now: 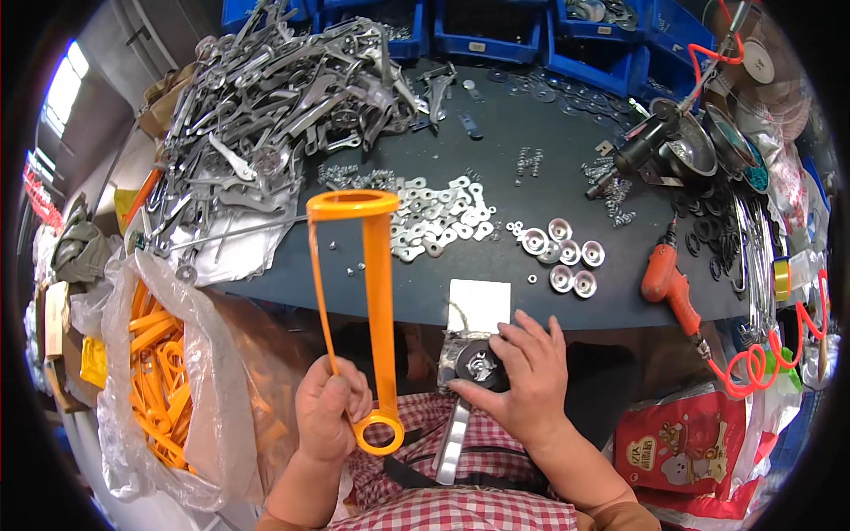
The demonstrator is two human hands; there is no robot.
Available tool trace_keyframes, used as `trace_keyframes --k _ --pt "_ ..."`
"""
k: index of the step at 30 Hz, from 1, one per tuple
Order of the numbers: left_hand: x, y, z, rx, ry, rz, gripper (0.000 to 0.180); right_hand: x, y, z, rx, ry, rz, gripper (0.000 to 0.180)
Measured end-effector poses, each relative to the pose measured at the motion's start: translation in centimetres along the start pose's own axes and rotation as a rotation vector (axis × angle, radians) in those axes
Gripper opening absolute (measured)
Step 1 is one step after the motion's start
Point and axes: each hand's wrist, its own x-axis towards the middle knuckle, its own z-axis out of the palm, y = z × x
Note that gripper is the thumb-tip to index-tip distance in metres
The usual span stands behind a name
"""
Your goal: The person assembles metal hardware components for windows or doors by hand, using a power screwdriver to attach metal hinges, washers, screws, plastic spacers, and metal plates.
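Observation:
My left hand (329, 407) is closed on an orange plastic frame (379, 301) and holds it upright above my lap. The frame has a large ring at the top, a smaller ring at the bottom and two long sides joining them. At the bench's front edge, my right hand (531, 385) has its thumb and fingers around a black round part (479, 361) with silvery metal in its middle. A flat silver metal bar (453, 438) extends from below that part toward me. What lies under my right palm is hidden.
A heap of metal levers (292, 97) covers the back left; flat metal links (434, 217) and small metal cups (562, 252) lie mid-bench. An orange power driver (668, 283) with a coiled red hose lies right. A plastic bag (221, 372) of orange frames stands left. Blue bins (487, 40) line the back.

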Motion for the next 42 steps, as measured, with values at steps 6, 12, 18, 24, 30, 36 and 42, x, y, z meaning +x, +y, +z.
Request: trace_keyframes --k 6,12,18,24,30,36,42 --pt "-1.0 -0.8 -0.5 -0.059 0.046 0.013 0.03 0.0 -0.6 -0.4 -0.019 -0.008 -0.001 0.051" --pt "-1.2 -2.1 0.5 -0.14 0.023 0.027 0.029 0.0 -0.2 0.4 -0.014 0.009 0.03 0.049" --pt "-4.0 -5.8 2.5 -0.23 -0.075 -0.063 0.028 0.7 -0.7 0.1 -0.048 -0.005 0.019 0.046" --pt "-3.2 -4.3 0.7 -0.178 -0.03 0.247 0.022 0.0 0.6 0.3 0.105 0.001 -0.003 0.051" --pt "2.1 0.3 4.8 0.062 -0.188 0.591 0.035 -0.1 2.2 0.6 0.386 -0.001 -0.021 0.057" --pt "3.4 -2.1 8.2 -0.058 -0.252 0.615 0.036 -1.4 2.2 2.6 0.388 0.09 -0.05 0.056" --pt "4.0 -4.5 7.7 0.041 -0.281 0.639 0.037 -1.7 2.0 2.9 0.371 0.164 -0.028 0.062"
